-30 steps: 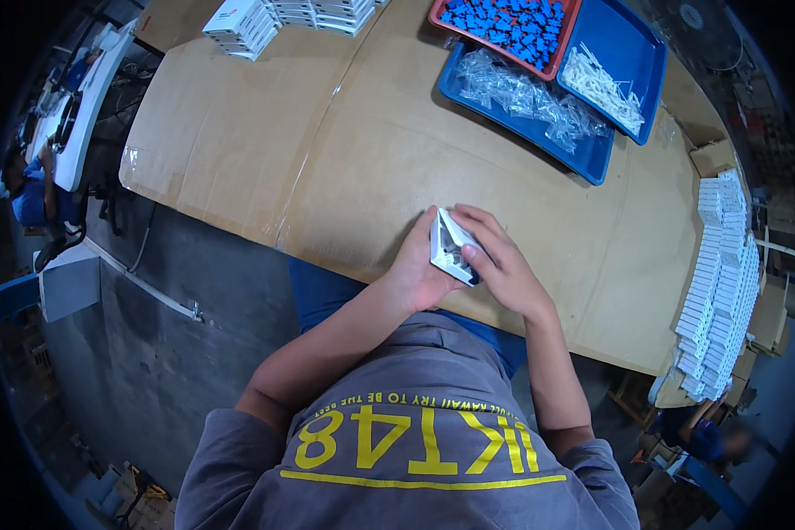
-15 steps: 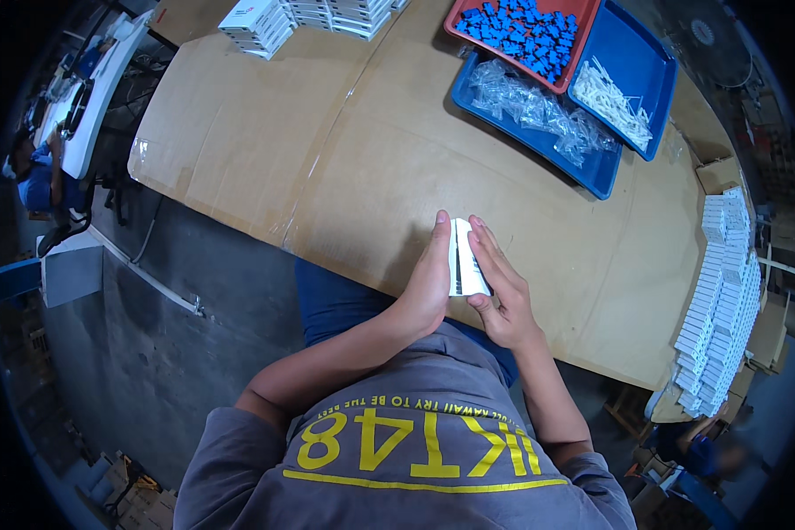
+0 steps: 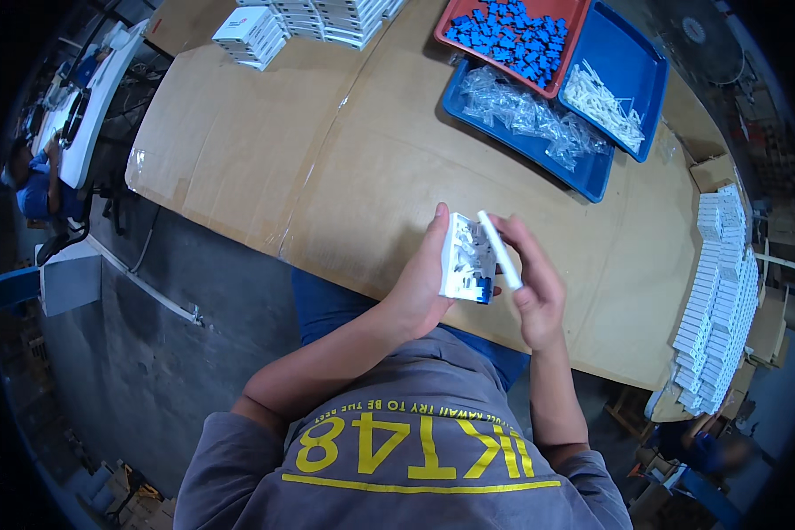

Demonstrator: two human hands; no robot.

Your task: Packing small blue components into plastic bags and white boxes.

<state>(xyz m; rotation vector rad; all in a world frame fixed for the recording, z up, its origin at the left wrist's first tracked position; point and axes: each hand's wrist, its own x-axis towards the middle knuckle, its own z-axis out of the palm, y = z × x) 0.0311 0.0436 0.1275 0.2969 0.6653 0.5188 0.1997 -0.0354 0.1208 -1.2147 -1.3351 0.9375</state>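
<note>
Left grip (image 3: 421, 283) on white box (image 3: 468, 256), one corner blue

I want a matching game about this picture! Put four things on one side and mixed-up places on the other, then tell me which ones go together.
Things:
1. Left hand
2. Right hand
3. Blue pieces
4. White sticks

Places:
A. At a thin white flat piece
B. Heaped in a blue tray
C. At the open white case
D. Spread in the red tray

Right pairs: 1-C, 2-A, 3-D, 4-B
</note>
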